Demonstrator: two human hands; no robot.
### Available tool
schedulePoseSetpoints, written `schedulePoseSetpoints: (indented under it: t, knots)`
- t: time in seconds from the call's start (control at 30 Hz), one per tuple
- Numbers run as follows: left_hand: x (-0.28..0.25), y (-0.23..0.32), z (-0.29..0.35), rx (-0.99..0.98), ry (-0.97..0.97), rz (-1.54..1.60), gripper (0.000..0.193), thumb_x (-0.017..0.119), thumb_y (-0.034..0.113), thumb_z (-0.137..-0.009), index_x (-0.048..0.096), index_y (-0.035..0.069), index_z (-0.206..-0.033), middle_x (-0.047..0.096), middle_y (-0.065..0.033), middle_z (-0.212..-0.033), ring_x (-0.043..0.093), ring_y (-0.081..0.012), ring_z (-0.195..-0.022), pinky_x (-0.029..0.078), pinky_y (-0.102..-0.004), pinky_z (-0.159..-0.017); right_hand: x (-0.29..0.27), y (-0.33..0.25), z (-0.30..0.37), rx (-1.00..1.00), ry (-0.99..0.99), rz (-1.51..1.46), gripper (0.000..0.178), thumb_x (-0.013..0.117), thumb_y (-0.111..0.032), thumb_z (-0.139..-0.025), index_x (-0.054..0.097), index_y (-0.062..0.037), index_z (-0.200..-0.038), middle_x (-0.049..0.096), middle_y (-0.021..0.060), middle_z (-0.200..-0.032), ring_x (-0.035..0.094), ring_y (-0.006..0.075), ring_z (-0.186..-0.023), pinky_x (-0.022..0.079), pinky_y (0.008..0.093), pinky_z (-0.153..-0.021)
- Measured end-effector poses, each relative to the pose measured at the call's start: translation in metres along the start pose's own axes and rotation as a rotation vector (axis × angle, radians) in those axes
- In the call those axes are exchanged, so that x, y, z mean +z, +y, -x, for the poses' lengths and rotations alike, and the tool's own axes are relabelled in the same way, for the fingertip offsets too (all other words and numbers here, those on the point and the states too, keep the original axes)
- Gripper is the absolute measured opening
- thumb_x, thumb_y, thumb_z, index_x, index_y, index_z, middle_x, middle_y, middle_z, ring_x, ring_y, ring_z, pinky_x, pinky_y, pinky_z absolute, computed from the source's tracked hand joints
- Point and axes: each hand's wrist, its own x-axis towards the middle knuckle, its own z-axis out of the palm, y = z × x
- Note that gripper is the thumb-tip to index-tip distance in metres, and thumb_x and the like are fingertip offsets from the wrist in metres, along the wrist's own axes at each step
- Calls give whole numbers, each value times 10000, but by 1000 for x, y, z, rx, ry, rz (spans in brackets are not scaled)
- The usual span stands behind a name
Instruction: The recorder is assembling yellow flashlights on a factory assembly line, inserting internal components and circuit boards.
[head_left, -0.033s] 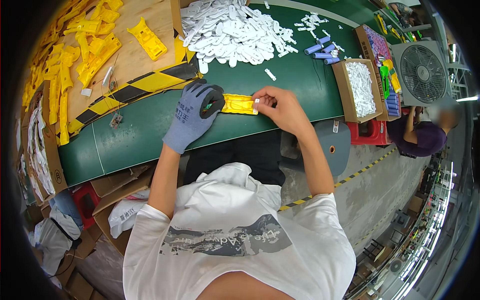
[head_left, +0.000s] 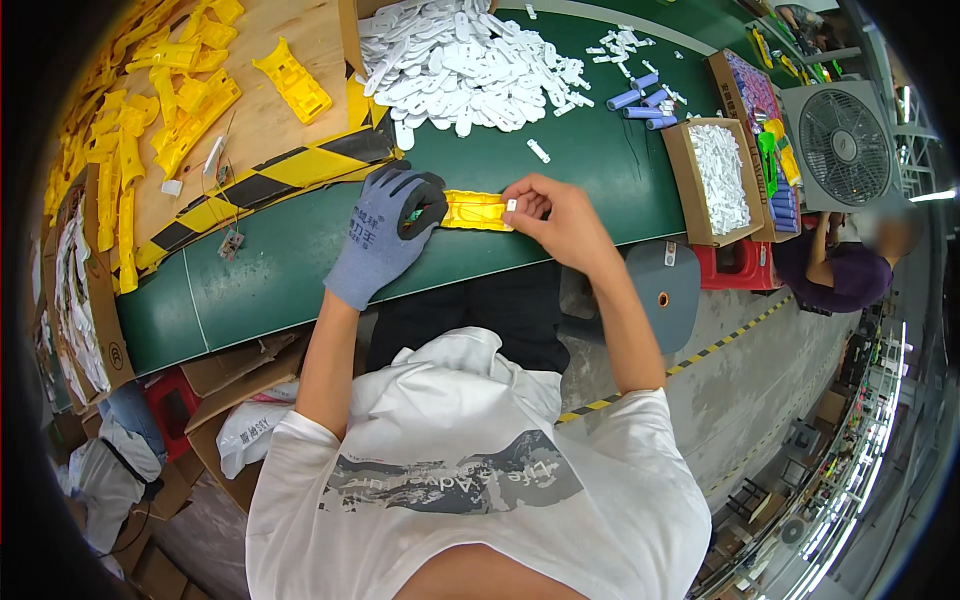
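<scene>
A yellow plastic casing (head_left: 475, 211) lies across the near edge of the green worktop, its hollow side up with a thin wire inside. My left hand (head_left: 385, 232), in a grey-blue glove with black fingers, is closed around the casing's left end, and a bit of green shows between the fingers. At the right end, my bare right hand (head_left: 562, 222) pinches a small white piece (head_left: 511, 205) between thumb and forefinger. That piece touches the casing's rim; whether it is seated there I cannot tell.
Beyond my hands lie a heap of white plastic strips (head_left: 465, 75), purple cylindrical cells (head_left: 640, 100) and one loose strip (head_left: 539, 151). Yellow casings (head_left: 295, 80) cover the wooden board at left, edged with striped tape (head_left: 290, 170). A carton of white parts (head_left: 720, 180) and a fan (head_left: 845, 145) stand right.
</scene>
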Motion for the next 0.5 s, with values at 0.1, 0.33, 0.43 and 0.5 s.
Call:
schedulePoseSetpoints:
  t: [0.1,0.33,0.43,0.5]
  knots:
    - [2,0,3,-12,-8,-20,224,705,108,-740,604,71,-937,629,-116,-1038,555,-338,-1023,414,-432,-965,12,-3,6,117,126,-122,286,696,-61,-784,620,-23,-1057,597,19,-681,543,99,-601,445,254,-577]
    - [-10,3,0,37,20,12,118,682,101,-770,613,82,-864,660,-78,-997,593,-292,-956,392,-437,-1019,-5,5,-26,146,-187,24,232,705,-45,-785,653,6,-1005,549,-28,-675,478,42,-591,393,217,-546]
    - [-7,6,2,5,57,34,111,679,103,-774,608,81,-855,655,-74,-1002,589,-288,-960,379,-446,-1027,-12,5,-35,96,-265,14,226,701,-74,-799,671,-8,-1013,574,-24,-696,508,47,-612,411,223,-565]
    - [-4,7,2,13,75,43,116,679,86,-768,608,74,-859,653,-84,-1003,588,-293,-963,384,-435,-1016,-24,6,-46,22,-136,-29,225,694,-88,-809,676,-16,-1022,583,-22,-708,519,50,-626,420,221,-577]
